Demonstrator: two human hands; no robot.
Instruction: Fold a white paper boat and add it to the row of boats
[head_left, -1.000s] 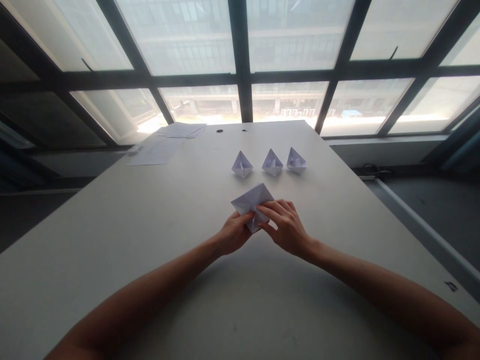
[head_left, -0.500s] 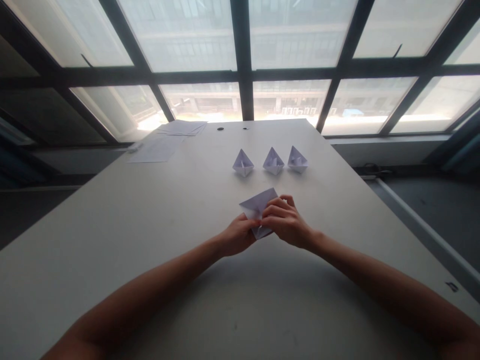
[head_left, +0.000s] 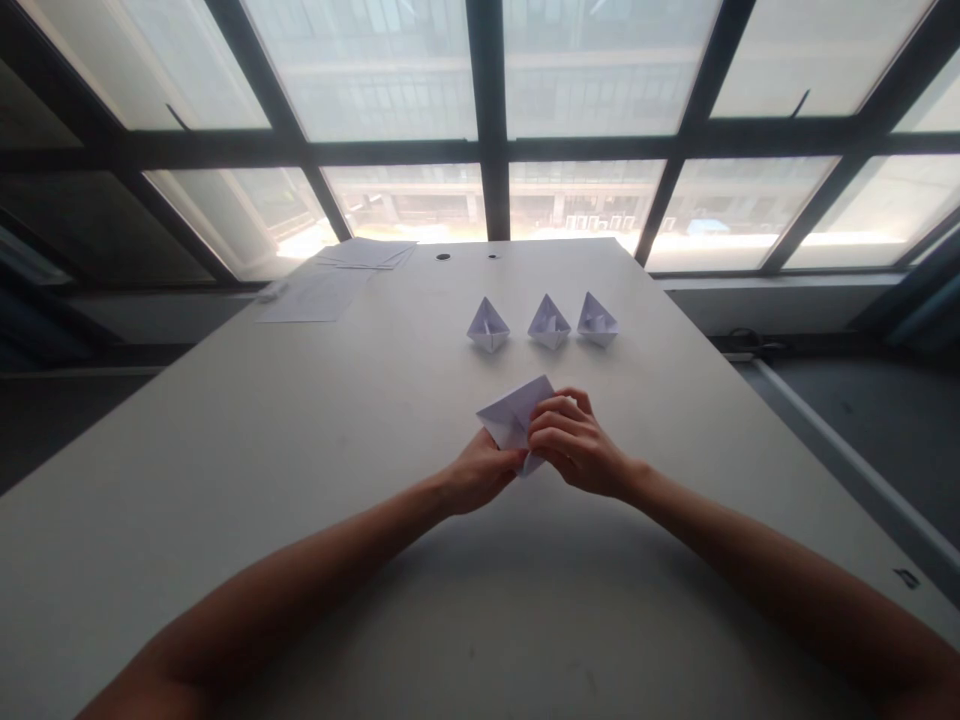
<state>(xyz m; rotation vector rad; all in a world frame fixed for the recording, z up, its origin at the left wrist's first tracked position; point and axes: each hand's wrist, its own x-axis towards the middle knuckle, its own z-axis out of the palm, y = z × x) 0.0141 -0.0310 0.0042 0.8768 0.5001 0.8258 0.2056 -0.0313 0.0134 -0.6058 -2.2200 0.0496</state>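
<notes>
- Currently left grip [head_left: 476,475] and right grip [head_left: 577,445] both closed on folded white paper [head_left: 508,415]
- three paper boats [head_left: 549,322] stand beyond it on the worktop [head_left: 225,480]

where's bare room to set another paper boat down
Bare tabletop lies left of the left hand and the three paper boats, up to the paper sheets; another patch lies right of the right hand. Crowded: the folded paper between both hands, and the boats' row.

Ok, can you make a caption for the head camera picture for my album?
Left hand and right hand hold folded white paper on a pale table, three paper boats lined up beyond.
</notes>
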